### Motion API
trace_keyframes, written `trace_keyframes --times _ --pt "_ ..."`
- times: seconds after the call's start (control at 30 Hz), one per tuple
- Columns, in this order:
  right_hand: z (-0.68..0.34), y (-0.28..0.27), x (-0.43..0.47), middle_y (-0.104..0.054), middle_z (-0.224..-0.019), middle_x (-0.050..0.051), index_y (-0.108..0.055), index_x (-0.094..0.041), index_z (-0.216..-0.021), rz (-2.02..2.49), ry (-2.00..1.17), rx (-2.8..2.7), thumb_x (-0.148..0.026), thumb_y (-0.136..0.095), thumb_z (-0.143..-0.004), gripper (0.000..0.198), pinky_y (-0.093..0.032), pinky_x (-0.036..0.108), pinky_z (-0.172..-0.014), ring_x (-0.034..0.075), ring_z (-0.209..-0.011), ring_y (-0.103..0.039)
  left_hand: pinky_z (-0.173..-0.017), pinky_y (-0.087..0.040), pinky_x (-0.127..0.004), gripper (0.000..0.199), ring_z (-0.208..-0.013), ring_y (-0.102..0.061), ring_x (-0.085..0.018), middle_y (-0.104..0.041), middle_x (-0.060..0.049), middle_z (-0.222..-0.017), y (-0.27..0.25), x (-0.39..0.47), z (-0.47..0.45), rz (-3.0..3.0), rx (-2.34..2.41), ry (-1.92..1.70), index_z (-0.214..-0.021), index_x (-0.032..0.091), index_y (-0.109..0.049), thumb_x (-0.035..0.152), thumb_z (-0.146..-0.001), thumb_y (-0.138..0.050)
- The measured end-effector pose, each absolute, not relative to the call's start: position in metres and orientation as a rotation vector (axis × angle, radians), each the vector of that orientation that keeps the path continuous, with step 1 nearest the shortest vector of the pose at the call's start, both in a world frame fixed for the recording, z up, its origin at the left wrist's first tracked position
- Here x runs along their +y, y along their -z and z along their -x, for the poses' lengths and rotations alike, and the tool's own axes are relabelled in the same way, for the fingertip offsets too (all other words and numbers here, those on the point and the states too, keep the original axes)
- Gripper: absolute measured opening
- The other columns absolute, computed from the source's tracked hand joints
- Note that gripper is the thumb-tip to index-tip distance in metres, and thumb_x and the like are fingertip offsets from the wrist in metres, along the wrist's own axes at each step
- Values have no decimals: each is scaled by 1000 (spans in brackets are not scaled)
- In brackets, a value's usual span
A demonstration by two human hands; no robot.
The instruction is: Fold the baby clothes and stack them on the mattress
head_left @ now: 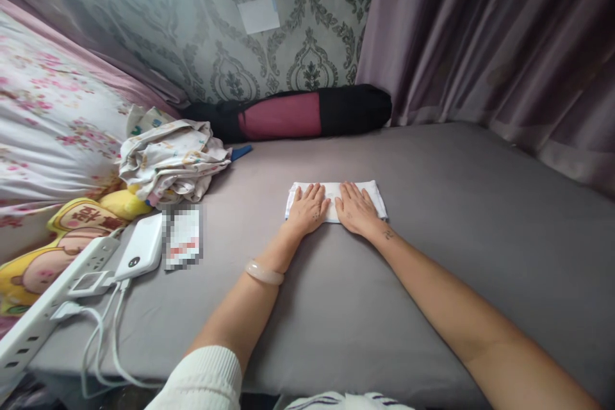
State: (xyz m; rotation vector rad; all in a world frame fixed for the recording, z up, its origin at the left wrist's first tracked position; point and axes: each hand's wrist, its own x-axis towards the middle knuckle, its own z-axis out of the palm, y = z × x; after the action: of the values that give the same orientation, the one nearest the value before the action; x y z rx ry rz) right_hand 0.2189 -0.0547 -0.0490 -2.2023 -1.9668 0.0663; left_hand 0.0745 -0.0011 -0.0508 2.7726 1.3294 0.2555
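A white folded cloth [332, 192] lies flat on the grey sheet [384, 333], in the middle of the view. My left hand [310, 208] rests palm down on its left part, fingers stretched out and pointing away from me. On the right part lies my right hand [356, 208], also flat with its fingers extended. Both palms touch the cloth and hide much of it. Between the two thumbs a narrow strip of the fabric shows. A pale bangle [264, 273] circles my left wrist.
At left are a white power strip [29, 317] with cables, a white power bank [141, 246], a blurred-out packet [184, 237], a yellow plush [43, 262] and crumpled patterned fabric [175, 154]. A long black and maroon bag [283, 115] lies along the wall. Curtains [480, 45] hang at right.
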Motion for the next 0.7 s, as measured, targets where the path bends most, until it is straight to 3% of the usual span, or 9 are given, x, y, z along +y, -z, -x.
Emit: trace_keyframes --times 0.47,0.7 --pt "-202 33 -46 -29 -155 13 -34 -10 -148 2132 -90 -2057 -32 -22 -97 56 -20 52 -113 28 -142 -26 -114 -20 -54 41 -134 -43 -24 -49 -13 -143 48 -1 -69 -2805 1317 -451 -132 17 -49 30 -99 -27" --pt "-196 41 -48 -30 -155 12 -33 -12 -148 2154 -23 -2057 -32 -21 -97 56 -19 52 -113 28 -141 -26 -112 -28 -45 32 -124 -51 -20 -57 -11 -134 51 8 -61 -2693 1279 -617 -120 19 -52 16 -93 -36"
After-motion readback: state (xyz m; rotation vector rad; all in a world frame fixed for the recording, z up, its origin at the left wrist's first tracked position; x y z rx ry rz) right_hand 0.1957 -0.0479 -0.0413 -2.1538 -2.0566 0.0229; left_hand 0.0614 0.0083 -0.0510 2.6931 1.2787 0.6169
